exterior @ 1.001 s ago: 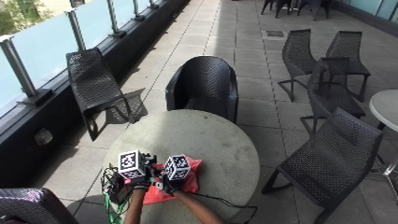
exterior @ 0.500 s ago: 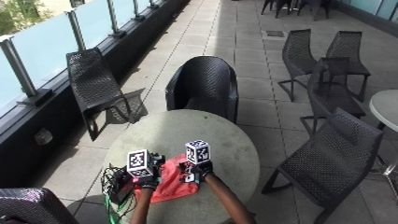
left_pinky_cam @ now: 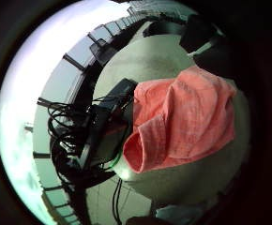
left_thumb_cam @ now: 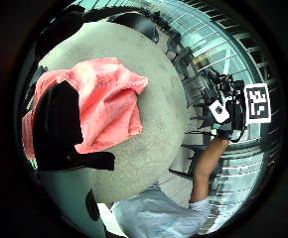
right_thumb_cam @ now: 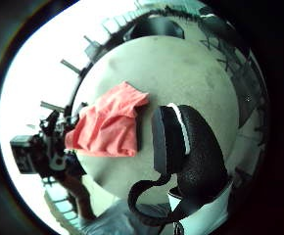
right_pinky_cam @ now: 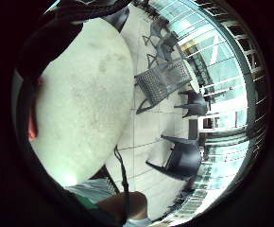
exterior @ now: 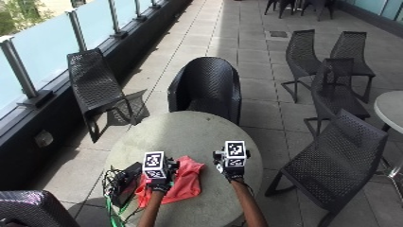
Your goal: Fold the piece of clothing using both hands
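Observation:
A salmon-red piece of clothing (exterior: 184,183) lies crumpled and partly doubled over on the round grey table (exterior: 189,132), near its front left edge. My left hand (exterior: 160,183) hovers over the cloth's left part; the left palm views show the cloth (left_pinky_cam: 187,122) (left_thumb_cam: 104,94) lying flat below, with a thumb (left_thumb_cam: 59,124) above it, not pinching. My right hand (exterior: 233,172) is over bare tabletop to the right of the cloth, holding nothing. In the right thumb side view the cloth (right_thumb_cam: 107,127) lies apart from that hand's finger (right_thumb_cam: 181,147).
A black box (exterior: 126,182) with tangled cables sits at the table's left edge, touching the cloth. Dark wicker chairs stand behind the table (exterior: 207,87), to its right (exterior: 334,161) and along the railing (exterior: 94,80). The table's far half is bare.
Both hands have shifted to the right over the table. The right hand has moved off the cloth onto bare tabletop; the cloth stays lying where it was.

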`<state>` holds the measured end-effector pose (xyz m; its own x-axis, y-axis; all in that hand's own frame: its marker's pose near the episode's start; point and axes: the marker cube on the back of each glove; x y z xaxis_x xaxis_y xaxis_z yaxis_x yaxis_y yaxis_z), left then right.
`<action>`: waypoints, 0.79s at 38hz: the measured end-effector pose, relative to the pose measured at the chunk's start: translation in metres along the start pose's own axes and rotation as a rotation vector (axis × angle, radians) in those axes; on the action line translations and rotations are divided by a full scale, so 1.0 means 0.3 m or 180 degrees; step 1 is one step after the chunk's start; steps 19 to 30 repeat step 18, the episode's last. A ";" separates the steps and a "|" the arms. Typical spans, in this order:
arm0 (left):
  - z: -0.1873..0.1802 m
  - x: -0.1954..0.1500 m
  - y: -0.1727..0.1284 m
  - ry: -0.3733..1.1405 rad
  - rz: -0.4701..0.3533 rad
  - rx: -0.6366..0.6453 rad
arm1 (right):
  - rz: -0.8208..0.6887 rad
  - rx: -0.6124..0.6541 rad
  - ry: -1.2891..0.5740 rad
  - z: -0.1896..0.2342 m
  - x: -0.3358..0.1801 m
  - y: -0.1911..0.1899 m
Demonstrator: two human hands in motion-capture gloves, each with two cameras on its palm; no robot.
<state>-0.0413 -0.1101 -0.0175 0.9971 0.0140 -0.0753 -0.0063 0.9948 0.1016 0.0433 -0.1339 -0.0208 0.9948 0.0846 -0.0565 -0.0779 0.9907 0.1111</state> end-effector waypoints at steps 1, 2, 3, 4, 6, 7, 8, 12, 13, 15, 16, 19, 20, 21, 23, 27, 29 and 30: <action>0.000 0.000 0.002 -0.0007 -0.0003 -0.0006 | 0.0003 0.0062 -0.0084 0.002 0.001 0.011; 0.003 0.000 0.003 -0.0007 -0.0003 -0.0008 | 0.0001 0.0115 -0.0147 0.005 0.001 0.020; 0.005 0.000 0.004 -0.0003 0.0001 -0.0009 | -0.0007 0.0162 -0.0195 0.006 -0.002 0.029; 0.006 0.000 0.006 0.0002 0.0006 -0.0011 | -0.0022 0.0202 -0.0229 0.008 -0.006 0.035; 0.006 0.003 0.013 0.0009 0.0015 -0.0015 | -0.0061 0.0238 -0.0262 0.013 -0.016 0.044; 0.005 0.005 0.015 0.0007 0.0015 -0.0013 | -0.0078 0.0227 -0.0252 0.015 -0.021 0.048; 0.006 0.005 0.017 0.0002 0.0012 -0.0010 | -0.0091 0.0204 -0.0228 0.015 -0.025 0.054; 0.013 0.002 0.021 -0.0012 0.0005 0.0000 | -0.0105 0.0151 -0.0137 0.012 -0.032 0.060; 0.013 0.002 0.022 -0.0007 0.0013 0.0005 | -0.0108 0.0152 -0.0139 0.013 -0.033 0.058; 0.012 0.003 0.026 0.0000 0.0031 0.0008 | -0.0109 0.0163 -0.0156 0.011 -0.036 0.056; 0.012 0.002 0.028 -0.0002 0.0035 0.0006 | -0.0104 0.0169 -0.0161 0.009 -0.037 0.057; 0.013 0.000 0.030 -0.0012 0.0036 0.0001 | -0.0093 0.0179 -0.0160 0.004 -0.037 0.059; 0.013 0.000 0.030 -0.0012 0.0036 0.0001 | -0.0093 0.0179 -0.0160 0.004 -0.037 0.059; 0.013 0.000 0.030 -0.0012 0.0036 0.0001 | -0.0093 0.0179 -0.0160 0.004 -0.037 0.059; 0.013 0.000 0.030 -0.0012 0.0036 0.0001 | -0.0093 0.0179 -0.0160 0.004 -0.037 0.059; 0.013 0.000 0.030 -0.0012 0.0036 0.0001 | -0.0093 0.0179 -0.0160 0.004 -0.037 0.059; 0.013 0.000 0.030 -0.0012 0.0036 0.0001 | -0.0093 0.0179 -0.0160 0.004 -0.037 0.059; 0.013 0.000 0.030 -0.0012 0.0036 0.0001 | -0.0093 0.0179 -0.0160 0.004 -0.037 0.059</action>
